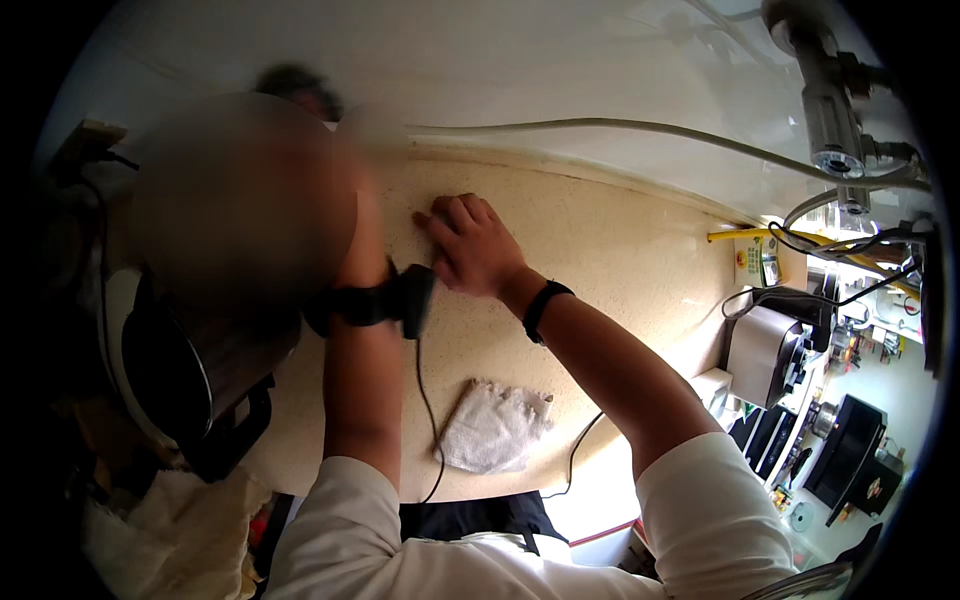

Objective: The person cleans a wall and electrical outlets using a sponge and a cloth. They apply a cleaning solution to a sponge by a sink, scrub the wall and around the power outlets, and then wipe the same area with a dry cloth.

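Observation:
My right hand (472, 244) rests on the speckled beige countertop (592, 225), palm down with bent, slightly parted fingers, and no object shows in it. A black band circles that wrist. My left forearm reaches forward at the left, but a large blurred patch covers the left hand, so its hold is hidden. A black strapped device (416, 300) sits on the left wrist. Nearer my body, between the arms, lies a crumpled white cloth (495, 427). Small dark specks dot the counter around the right hand.
A dark, rounded appliance with a black handle (259, 420) stands at left, near a pale cloth (172, 532). Thin black cables (431, 420) cross the counter's near edge. A grey hose (600, 124) runs along the wall to metal valves (836, 135). A small box (757, 262) and a silver-and-black appliance (761, 356) are at right.

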Available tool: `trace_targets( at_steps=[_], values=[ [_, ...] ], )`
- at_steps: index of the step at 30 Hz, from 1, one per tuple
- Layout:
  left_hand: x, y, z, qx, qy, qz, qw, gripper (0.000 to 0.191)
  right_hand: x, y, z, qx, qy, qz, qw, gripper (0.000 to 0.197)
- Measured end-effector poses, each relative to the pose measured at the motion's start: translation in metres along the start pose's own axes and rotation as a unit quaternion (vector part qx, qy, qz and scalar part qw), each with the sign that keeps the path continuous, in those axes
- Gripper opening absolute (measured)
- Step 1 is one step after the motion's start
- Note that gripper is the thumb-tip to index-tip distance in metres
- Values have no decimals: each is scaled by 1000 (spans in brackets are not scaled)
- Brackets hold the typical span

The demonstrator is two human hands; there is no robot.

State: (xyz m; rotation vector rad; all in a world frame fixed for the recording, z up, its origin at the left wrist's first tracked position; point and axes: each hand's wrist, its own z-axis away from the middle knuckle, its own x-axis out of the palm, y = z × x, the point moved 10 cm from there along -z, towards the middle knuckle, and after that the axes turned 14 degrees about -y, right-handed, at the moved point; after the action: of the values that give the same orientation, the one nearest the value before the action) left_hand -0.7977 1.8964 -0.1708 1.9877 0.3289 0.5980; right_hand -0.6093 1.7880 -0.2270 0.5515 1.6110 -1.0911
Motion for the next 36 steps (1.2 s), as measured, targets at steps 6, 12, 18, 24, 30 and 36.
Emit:
trace_targets(
  at_steps=[6,12,18,24,30,36],
  values=[
    [47,39,12,69,-63,35,995,30,-11,12,7,9,10,-1,1000,51],
    [85,32,26,69,-190,-50,978,24,-18,41,37,7,26,-15,1000,50],
    [117,73,34,413,-53,-580,701,38,-24,76,68,-3,56,-54,997,51],
    [112,-49,151,-70,-163,-260,949,39,-16,92,96,-9,88,-73,993,46],
    [230,-44,235,-176,-330,-171,911,54,10,133,110,47,45,-228,972,39],
    [351,40,318,-55,-387,-140,910,46,15,150,126,79,34,-395,915,38]
  ],
)
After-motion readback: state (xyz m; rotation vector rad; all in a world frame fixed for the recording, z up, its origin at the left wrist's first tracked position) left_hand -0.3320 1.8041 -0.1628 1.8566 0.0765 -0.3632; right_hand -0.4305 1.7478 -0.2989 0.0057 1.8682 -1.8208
